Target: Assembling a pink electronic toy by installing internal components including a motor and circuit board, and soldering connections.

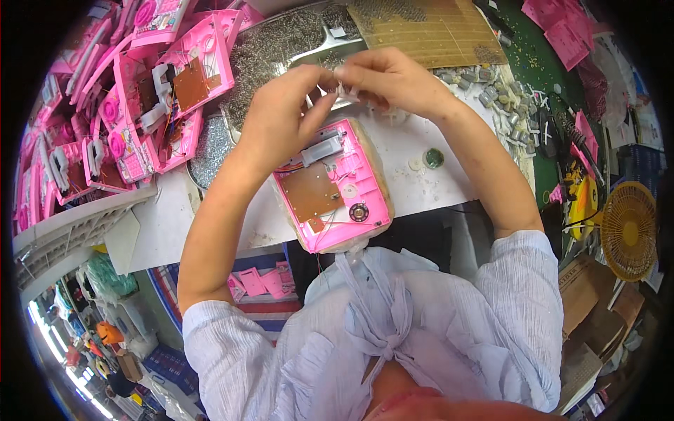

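My left hand [281, 109] and my right hand [399, 81] meet over the far side of the table, fingertips pinched close together. Between them is a small whitish part [342, 91], partly hidden by the fingers and too small to name. Just below the hands lies an open pink plastic housing [368, 179], slightly turned, on a pale padded support. Inside it are a brown circuit board [309, 191], a grey box-shaped piece [321, 150] with coloured wires, and a small round black speaker [359, 212]. Neither hand grips the housing.
Pink housings [130, 144] are piled at the left. Behind my hands are a metal tray [309, 55] of small screws and a brown cardboard sheet [428, 31]. Small metal motors [502, 98] lie heaped at the right, near a green round container [434, 158]. A yellow fan [630, 231] stands far right.
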Demonstrator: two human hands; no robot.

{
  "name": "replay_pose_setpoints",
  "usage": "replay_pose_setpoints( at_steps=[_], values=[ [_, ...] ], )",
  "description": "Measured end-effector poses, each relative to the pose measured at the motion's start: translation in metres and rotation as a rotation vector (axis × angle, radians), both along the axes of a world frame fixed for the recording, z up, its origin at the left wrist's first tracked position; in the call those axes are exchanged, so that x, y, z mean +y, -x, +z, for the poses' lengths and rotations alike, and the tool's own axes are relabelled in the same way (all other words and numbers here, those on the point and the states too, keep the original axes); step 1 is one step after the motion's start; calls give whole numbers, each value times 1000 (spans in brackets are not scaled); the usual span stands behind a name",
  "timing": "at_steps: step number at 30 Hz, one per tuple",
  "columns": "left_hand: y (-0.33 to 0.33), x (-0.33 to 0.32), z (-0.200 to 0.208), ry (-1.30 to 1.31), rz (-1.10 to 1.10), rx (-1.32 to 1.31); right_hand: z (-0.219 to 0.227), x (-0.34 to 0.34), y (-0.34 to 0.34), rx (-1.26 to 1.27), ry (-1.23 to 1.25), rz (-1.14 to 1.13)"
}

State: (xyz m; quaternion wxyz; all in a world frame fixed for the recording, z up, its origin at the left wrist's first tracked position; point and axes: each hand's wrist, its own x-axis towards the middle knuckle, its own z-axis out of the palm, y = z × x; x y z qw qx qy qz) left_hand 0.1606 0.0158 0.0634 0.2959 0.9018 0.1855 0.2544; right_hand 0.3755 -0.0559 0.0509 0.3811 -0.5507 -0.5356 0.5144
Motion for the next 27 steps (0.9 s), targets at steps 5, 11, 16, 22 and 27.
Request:
replay_pose_setpoints(
  at_steps=[5,11,16,22,27],
  values=[
    [14,-6,-9,260,46,-114,1,6,0,131,94,203],
    [15,-8,-12,379,108,-103,-15,9,2,376,179,94],
    [13,-3,-3,205,-68,-127,-9,12,5,394,335,97],
    [16,-7,-3,396,-121,-251,-12,6,11,621,283,277],
    [15,-10,-8,277,-12,-301,-7,-6,17,475,241,154]
  ],
)
